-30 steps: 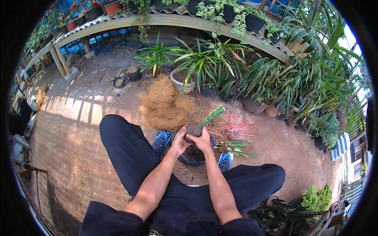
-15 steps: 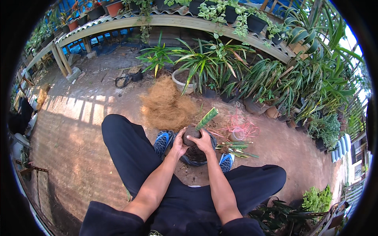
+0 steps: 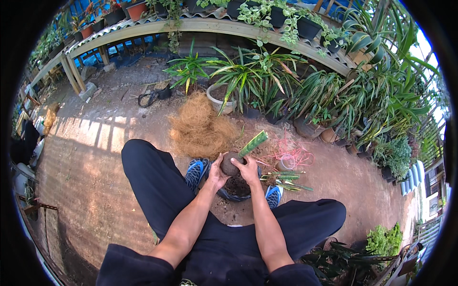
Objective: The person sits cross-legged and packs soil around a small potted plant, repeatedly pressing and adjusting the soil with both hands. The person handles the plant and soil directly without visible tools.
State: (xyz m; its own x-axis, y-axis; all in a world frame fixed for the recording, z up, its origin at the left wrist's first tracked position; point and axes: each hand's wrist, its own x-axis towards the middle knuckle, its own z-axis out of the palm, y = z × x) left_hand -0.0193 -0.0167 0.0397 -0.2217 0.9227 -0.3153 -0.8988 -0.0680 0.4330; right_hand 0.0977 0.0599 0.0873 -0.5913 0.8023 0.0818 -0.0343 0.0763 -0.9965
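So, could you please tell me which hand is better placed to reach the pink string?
Probably the right hand: the pink string lies beyond it, rightward. Both hands grip the dark ball, though, so the left hand would have to support it alone.

This looks like a garden yard, outdoors, with lots of plants in pots. The ground is brown, and the sun makes stripy shadows on it. A long bench with a wavy top holds many pots, even an orange pot. Big leafy plants crowd together below it. A dark pot has dirt inside.
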